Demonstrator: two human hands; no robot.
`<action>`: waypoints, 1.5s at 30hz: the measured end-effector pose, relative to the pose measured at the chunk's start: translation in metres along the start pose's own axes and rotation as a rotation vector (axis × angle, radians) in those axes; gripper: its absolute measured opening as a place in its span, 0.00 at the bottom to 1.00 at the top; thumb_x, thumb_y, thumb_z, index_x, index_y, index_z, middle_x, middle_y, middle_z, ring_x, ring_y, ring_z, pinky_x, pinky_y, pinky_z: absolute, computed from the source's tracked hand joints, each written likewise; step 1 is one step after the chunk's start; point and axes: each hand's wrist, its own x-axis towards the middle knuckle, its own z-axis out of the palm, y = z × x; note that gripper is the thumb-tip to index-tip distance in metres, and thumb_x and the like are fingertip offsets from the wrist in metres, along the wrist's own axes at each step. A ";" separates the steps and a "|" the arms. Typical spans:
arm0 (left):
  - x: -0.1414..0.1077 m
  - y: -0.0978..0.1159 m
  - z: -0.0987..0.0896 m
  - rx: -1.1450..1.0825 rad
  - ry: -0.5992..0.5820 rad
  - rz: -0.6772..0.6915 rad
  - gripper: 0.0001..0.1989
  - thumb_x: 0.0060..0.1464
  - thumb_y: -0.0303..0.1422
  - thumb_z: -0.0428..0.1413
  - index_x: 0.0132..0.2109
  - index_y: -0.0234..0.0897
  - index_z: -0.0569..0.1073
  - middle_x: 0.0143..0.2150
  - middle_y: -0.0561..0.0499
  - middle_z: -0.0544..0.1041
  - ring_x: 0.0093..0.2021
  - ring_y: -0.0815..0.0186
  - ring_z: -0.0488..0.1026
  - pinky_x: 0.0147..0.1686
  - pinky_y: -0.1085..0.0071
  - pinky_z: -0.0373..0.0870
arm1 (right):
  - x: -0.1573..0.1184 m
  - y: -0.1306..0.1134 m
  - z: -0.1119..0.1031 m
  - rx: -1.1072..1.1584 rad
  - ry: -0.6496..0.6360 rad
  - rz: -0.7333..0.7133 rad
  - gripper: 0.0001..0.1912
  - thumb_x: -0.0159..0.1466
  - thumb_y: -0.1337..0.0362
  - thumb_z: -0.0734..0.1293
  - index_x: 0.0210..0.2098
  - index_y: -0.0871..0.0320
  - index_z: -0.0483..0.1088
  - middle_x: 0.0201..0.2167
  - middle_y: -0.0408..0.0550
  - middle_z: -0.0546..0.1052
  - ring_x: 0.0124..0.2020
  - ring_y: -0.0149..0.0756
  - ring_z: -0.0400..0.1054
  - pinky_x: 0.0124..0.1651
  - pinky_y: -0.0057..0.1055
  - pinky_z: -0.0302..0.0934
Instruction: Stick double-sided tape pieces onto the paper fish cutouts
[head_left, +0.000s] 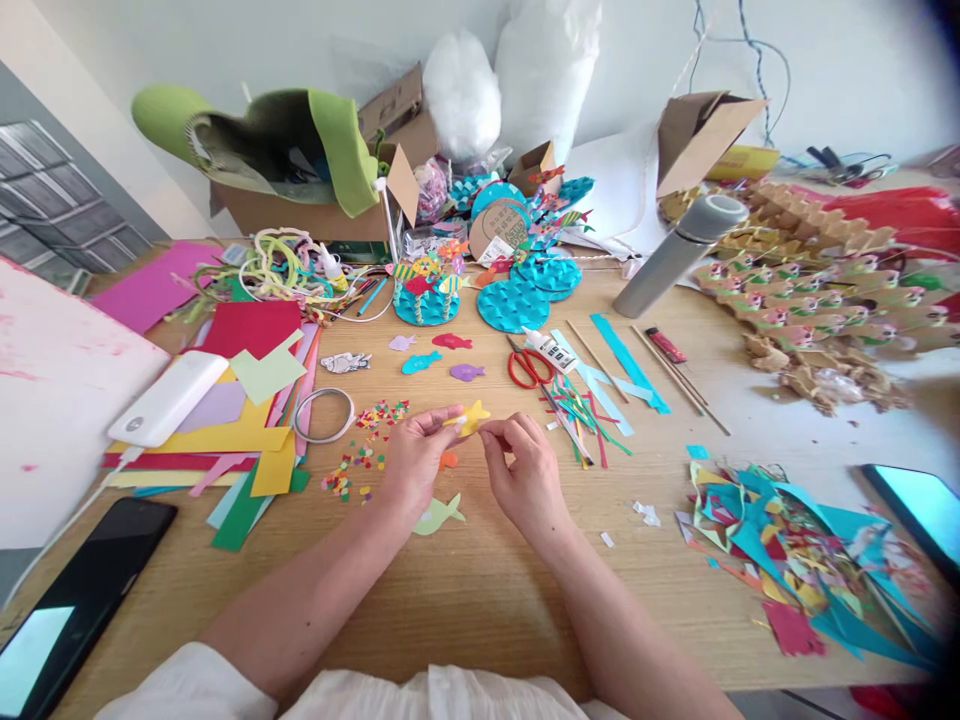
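Between the thumb and fingers of my left hand (417, 455) is a small yellow paper fish (474, 416), held just above the table. My right hand (525, 465) is pinched closed at the fish's right side; whatever its fingertips hold is too small to make out. A pale green paper fish (441, 515) lies below, partly covered by my left hand, and an orange paper piece (448, 459) shows between the hands. Beyond them lie a blue paper fish (421, 363), a red one (452, 342) and purple ones (467, 373). Coloured paper dots (360, 455) are scattered beside my left hand.
Red-handled scissors (529, 370), a white glue bottle (550, 352) and thin paper strips (589, 415) lie ahead right. Paper scraps (806, 560) heap at right. A roll of tape (324, 415), coloured paper sheets (255, 330) and a phone (90, 590) are left. A grey flask (675, 255) stands behind.
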 end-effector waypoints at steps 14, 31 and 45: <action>-0.005 -0.001 0.003 -0.001 -0.034 -0.010 0.21 0.34 0.29 0.68 0.40 0.33 0.78 0.28 0.50 0.81 0.33 0.62 0.79 0.39 0.65 0.74 | -0.002 0.003 0.003 -0.043 -0.004 0.009 0.08 0.65 0.72 0.60 0.34 0.57 0.69 0.29 0.46 0.68 0.33 0.37 0.63 0.36 0.33 0.59; -0.001 -0.014 -0.007 0.289 -0.074 0.205 0.17 0.46 0.32 0.63 0.46 0.40 0.79 0.32 0.52 0.81 0.33 0.68 0.75 0.31 0.75 0.70 | -0.001 0.002 0.001 -0.080 -0.027 -0.007 0.09 0.65 0.72 0.59 0.32 0.57 0.68 0.28 0.47 0.69 0.33 0.37 0.63 0.36 0.33 0.58; -0.001 -0.012 -0.006 0.347 -0.054 0.187 0.10 0.45 0.32 0.63 0.38 0.39 0.82 0.34 0.50 0.82 0.37 0.65 0.76 0.36 0.73 0.72 | -0.001 0.000 0.001 -0.040 -0.019 0.055 0.08 0.65 0.71 0.59 0.32 0.58 0.68 0.28 0.46 0.68 0.32 0.36 0.63 0.35 0.32 0.57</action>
